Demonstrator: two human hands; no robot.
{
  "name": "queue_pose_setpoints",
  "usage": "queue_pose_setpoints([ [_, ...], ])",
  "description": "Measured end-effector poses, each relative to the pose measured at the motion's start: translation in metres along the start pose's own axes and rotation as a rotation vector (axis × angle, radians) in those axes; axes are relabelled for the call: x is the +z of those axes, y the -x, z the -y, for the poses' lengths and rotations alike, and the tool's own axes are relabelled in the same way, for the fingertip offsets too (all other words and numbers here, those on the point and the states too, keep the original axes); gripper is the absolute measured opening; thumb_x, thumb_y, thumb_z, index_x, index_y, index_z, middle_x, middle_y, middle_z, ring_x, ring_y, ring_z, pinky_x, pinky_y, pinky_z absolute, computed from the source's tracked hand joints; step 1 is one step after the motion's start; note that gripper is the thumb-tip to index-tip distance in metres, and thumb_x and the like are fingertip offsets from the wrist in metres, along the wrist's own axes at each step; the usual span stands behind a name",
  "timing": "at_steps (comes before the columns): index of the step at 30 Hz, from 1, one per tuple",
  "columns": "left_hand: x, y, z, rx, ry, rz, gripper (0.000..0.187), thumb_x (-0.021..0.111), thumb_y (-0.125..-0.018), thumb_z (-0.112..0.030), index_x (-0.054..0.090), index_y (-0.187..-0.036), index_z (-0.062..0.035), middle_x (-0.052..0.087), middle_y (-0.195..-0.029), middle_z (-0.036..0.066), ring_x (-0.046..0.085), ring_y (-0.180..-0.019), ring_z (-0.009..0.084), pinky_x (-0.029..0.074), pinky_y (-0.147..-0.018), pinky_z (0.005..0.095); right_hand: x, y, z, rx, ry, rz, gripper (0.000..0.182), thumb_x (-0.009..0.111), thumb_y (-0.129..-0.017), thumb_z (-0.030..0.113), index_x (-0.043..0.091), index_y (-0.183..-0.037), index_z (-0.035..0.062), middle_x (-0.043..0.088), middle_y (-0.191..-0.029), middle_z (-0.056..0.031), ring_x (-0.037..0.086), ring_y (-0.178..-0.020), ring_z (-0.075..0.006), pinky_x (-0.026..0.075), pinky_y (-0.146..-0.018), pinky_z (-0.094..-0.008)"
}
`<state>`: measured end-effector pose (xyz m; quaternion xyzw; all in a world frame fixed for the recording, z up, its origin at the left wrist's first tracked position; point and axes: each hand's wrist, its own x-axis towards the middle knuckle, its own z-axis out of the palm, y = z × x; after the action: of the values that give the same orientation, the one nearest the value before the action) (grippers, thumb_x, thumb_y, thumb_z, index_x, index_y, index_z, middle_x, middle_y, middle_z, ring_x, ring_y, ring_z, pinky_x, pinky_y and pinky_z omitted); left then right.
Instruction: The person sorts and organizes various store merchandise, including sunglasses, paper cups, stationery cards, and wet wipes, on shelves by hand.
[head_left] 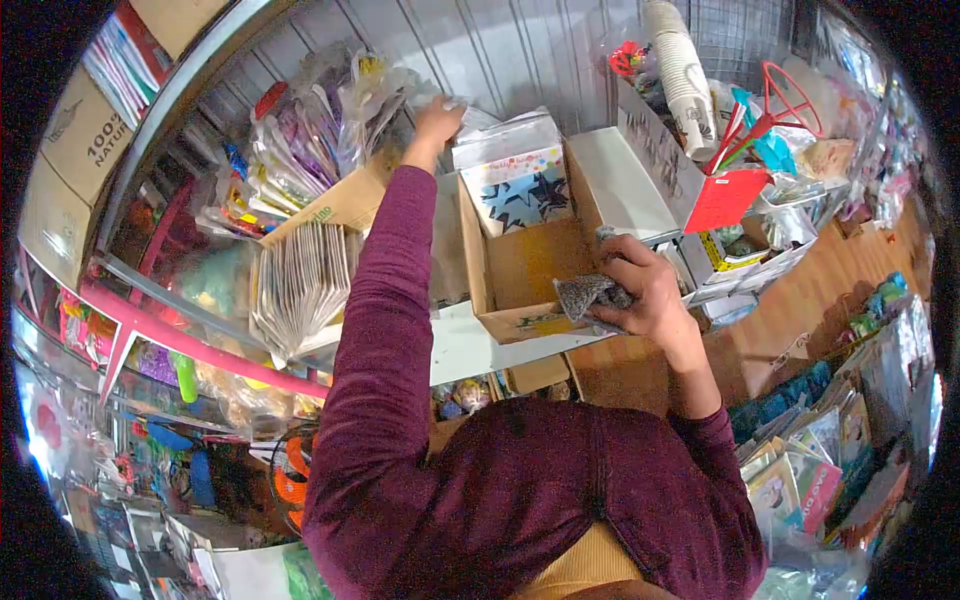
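A cardboard box point(522, 262) stands open on the white shelf point(455, 345). Inside its far end leans a clear packet with dark blue stars point(520, 195). My right hand point(645, 290) is closed around a grey cloth point(590, 298) at the box's right front corner. Beyond the box, to its left, my left hand point(437, 125) reaches to the back of the shelf and touches clear plastic wrapping; its fingertips are partly hidden, and whether it grips the plastic is unclear.
Left of my left arm is a box of envelopes point(300, 285) with plastic packets point(310, 140) behind it. On the right are a white box point(625, 190), stacked paper cups point(682, 80), a red card point(725, 200) and a red wand point(770, 115). Cardboard boxes point(85, 130) stand far left.
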<state>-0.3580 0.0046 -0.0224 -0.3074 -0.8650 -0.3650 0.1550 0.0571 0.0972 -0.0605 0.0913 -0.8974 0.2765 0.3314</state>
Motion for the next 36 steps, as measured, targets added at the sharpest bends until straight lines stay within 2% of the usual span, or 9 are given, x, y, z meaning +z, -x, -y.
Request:
queue_pose_setpoints([
  [3, 0.004, -0.003, 0.009, -0.075, 0.124, -0.028, 0.032, 0.056, -0.076, -0.025, 0.065, -0.098, -0.0034, 0.065, -0.088, 0.021, 0.062, -0.083, 0.0388, 0.047, -0.074, 0.0437, -0.001, -0.001, 0.002, -0.005, -0.023, -0.013, 0.04, 0.079, -0.048, 0.011, 0.058, -0.082, -0.0004, 0.055, -0.098, -0.0144, 0.057, -0.089, -0.0332, 0.047, -0.075, -0.0374],
  [4, 0.004, -0.004, 0.006, 0.012, -0.172, -0.121, 0.024, 0.059, -0.077, -0.014, 0.067, -0.097, -0.0039, 0.068, -0.089, 0.015, 0.065, -0.072, 0.0242, 0.049, -0.068, 0.0361, 0.0, 0.0, 0.001, -0.001, -0.027, -0.015, 0.04, 0.079, -0.049, 0.012, 0.058, -0.082, -0.0004, 0.055, -0.098, -0.0145, 0.057, -0.09, -0.0336, 0.047, -0.075, -0.0376],
  [11, -0.07, 0.032, -0.08, 0.577, 0.449, -0.311, 0.026, 0.053, -0.08, 0.003, 0.065, -0.103, -0.0037, 0.067, -0.091, 0.009, 0.059, -0.072, 0.0133, 0.047, -0.064, 0.0277, 0.002, 0.0, 0.002, -0.011, -0.066, -0.056, 0.039, 0.077, -0.049, 0.012, 0.057, -0.08, -0.001, 0.055, -0.098, -0.0142, 0.055, -0.089, -0.0335, 0.046, -0.075, -0.0381],
  [15, -0.093, 0.105, -0.11, 0.469, 0.575, -0.158, 0.028, 0.053, -0.08, 0.004, 0.064, -0.105, -0.0023, 0.065, -0.097, 0.009, 0.059, -0.082, 0.0135, 0.046, -0.069, 0.0258, 0.005, 0.001, 0.001, 0.008, -0.07, -0.072, 0.038, 0.077, -0.049, 0.011, 0.057, -0.079, -0.001, 0.055, -0.098, -0.0143, 0.056, -0.089, -0.0331, 0.046, -0.075, -0.0379],
  [17, -0.071, 0.133, -0.093, 0.183, 0.639, -0.018, 0.029, 0.057, -0.077, 0.003, 0.064, -0.105, -0.0038, 0.066, -0.096, 0.011, 0.059, -0.088, 0.0133, 0.045, -0.074, 0.0241, 0.005, 0.001, 0.0, -0.006, -0.08, -0.059, 0.039, 0.078, -0.048, 0.011, 0.056, -0.079, -0.0012, 0.055, -0.099, -0.0145, 0.055, -0.089, -0.0333, 0.046, -0.075, -0.0379],
  [22, -0.045, 0.164, -0.06, 0.374, -0.106, 0.003, 0.039, 0.075, -0.061, -0.009, 0.065, -0.099, -0.0099, 0.047, -0.118, 0.022, 0.039, -0.114, 0.0388, 0.034, -0.095, 0.0451, 0.004, 0.0, 0.0, -0.024, -0.068, -0.067, 0.041, 0.078, -0.049, 0.013, 0.056, -0.081, 0.0004, 0.055, -0.097, -0.0154, 0.056, -0.089, -0.0345, 0.047, -0.075, -0.0385],
  [27, -0.067, 0.14, -0.072, 0.44, -0.163, -0.075, 0.058, 0.08, -0.056, -0.014, 0.057, -0.109, -0.01, 0.044, -0.123, 0.023, 0.04, -0.115, 0.0406, 0.033, -0.097, 0.0439, 0.003, -0.002, -0.001, -0.024, -0.087, -0.058, 0.039, 0.078, -0.05, 0.013, 0.056, -0.081, 0.0008, 0.054, -0.095, -0.0154, 0.056, -0.088, -0.0349, 0.047, -0.073, -0.0387],
  [32, -0.051, 0.076, -0.077, 0.589, -0.416, 0.391, 0.111, 0.084, -0.05, -0.041, 0.025, -0.138, -0.0048, 0.03, -0.137, 0.029, 0.025, -0.129, 0.0457, 0.024, -0.107, 0.0463, 0.005, 0.002, 0.001, 0.028, -0.075, -0.05, 0.039, 0.079, -0.051, 0.014, 0.055, -0.079, 0.0006, 0.053, -0.093, -0.0153, 0.055, -0.085, -0.0352, 0.046, -0.071, -0.0392],
  [36, -0.037, 0.035, -0.095, 0.46, -0.42, 0.589, 0.11, 0.076, -0.064, -0.046, 0.013, -0.139, 0.0051, 0.031, -0.137, 0.028, 0.031, -0.128, 0.0394, 0.026, -0.108, 0.0375, 0.008, 0.004, -0.003, 0.056, -0.078, -0.033, 0.042, 0.077, -0.048, 0.01, 0.057, -0.082, -0.0018, 0.054, -0.098, -0.0147, 0.056, -0.088, -0.0336, 0.046, -0.075, -0.0366],
])
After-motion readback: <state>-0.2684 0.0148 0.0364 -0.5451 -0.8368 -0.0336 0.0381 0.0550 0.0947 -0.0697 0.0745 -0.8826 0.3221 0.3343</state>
